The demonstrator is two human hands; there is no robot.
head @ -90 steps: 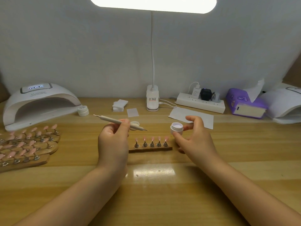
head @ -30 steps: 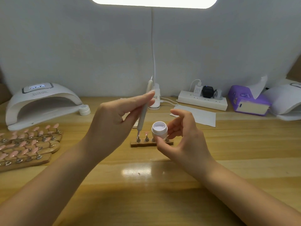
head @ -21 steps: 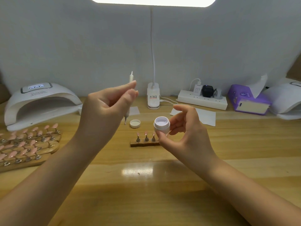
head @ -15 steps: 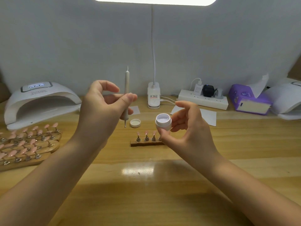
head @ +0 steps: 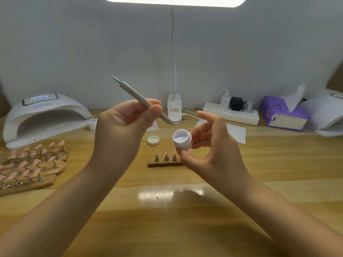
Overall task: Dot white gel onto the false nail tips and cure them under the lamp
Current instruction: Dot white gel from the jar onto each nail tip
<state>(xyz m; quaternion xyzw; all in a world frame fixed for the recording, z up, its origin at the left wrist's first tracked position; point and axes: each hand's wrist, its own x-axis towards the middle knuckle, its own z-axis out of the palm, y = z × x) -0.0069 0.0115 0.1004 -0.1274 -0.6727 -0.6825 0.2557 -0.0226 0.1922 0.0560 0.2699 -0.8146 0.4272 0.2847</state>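
The curing lamp [head: 42, 117] sits far left on the surface [head: 185, 229], with open room before it. The left hand [head: 122, 130] pinches the stiff, light pen [head: 141, 100]; the right hand [head: 209, 153] grips the small, slippery-looking jar [head: 182, 138] by its sides, above the nail tips [head: 165, 152].

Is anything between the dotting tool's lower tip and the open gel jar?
Nothing visible. The left hand holds the dotting tool with its lower tip just above the gel jar, which the right hand holds open; its lid lies aside on the table.
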